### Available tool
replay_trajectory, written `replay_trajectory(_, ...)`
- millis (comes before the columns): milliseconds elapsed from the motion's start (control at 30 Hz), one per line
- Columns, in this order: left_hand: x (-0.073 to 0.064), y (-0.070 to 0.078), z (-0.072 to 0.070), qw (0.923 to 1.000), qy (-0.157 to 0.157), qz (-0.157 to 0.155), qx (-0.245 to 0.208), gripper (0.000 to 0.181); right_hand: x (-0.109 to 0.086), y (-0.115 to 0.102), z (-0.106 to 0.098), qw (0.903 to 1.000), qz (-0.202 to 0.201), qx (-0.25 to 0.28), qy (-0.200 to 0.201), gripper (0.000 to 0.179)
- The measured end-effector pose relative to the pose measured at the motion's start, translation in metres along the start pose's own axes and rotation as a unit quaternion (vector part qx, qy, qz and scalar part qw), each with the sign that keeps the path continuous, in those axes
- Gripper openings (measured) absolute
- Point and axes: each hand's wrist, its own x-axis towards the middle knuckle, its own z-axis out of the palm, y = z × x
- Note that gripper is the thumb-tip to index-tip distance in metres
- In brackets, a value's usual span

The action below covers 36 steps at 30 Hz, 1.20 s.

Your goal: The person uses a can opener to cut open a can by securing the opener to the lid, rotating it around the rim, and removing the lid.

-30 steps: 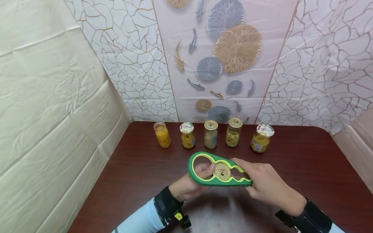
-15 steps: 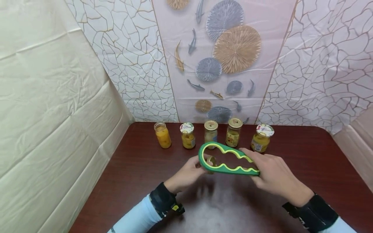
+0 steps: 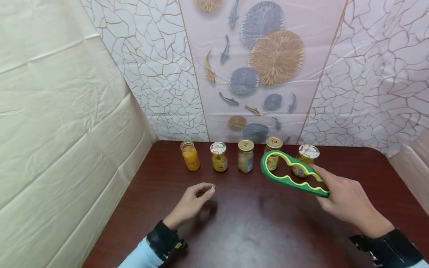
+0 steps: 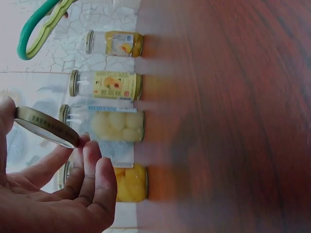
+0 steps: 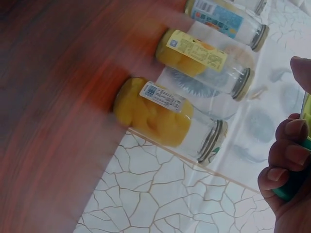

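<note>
My left hand (image 3: pixel 189 204) is raised over the table, left of the middle, and pinches a gold metal jar lid (image 4: pixel 46 127) by its edge. In the head view the lid is mostly hidden by the fingers. On the right, my right hand (image 3: pixel 348 201) grips the handle ends of a green jar opener (image 3: pixel 291 181) with a wavy yellow-green inner edge. The opener's loop is held in the air and overlaps two jars behind it. Nearest ahead of the left hand are a lidless jar of orange fruit (image 3: pixel 191 158) and a lidded jar of yellow fruit (image 3: pixel 219 162).
Also in the back row stand a gold-lidded jar of pale fruit (image 3: pixel 245 160), a taller gold-lidded jar (image 3: pixel 274 142) and a white-lidded jar (image 3: pixel 309 151). The dark red-brown table (image 3: pixel 248 227) ends at a patterned backdrop (image 3: pixel 161 74); a cream cloth (image 3: pixel 67 141) hangs at left.
The gold lid was inside the opener's loop and has come out in my left hand, which moved left. My right hand carried the opener right and away from me.
</note>
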Motion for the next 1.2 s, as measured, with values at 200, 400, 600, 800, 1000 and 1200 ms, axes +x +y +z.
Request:
replay_trajectory(200,0.003,0.0,-0.005,0.9974,0.033,0.005,0.064,0.046,0.001,-0.002,0.004,0.9999,-0.013,-0.001,0.008,0.079)
replay_trajectory(400,0.013,-0.008,-0.022,0.9865,0.063,-0.016,0.151,0.049,0.002,-0.003,0.005,0.9998,-0.015,0.0,0.013,0.078)
replay_trajectory(600,0.023,-0.03,-0.041,0.9674,0.069,-0.025,0.242,0.05,-0.001,0.001,0.003,0.9999,-0.005,-0.006,-0.013,0.078)
replay_trajectory(800,0.026,-0.044,-0.049,0.9676,0.047,-0.037,0.245,0.051,-0.003,0.003,0.002,0.9995,0.001,-0.006,-0.031,0.08)
replay_trajectory(1000,0.028,-0.049,-0.05,0.9611,0.042,-0.053,0.268,0.047,-0.004,0.002,0.003,0.9993,0.005,-0.007,-0.038,0.08)
replay_trajectory(1200,0.036,-0.047,-0.05,0.9512,0.032,-0.078,0.297,0.05,-0.003,-0.001,0.005,0.9995,0.002,-0.009,-0.032,0.079)
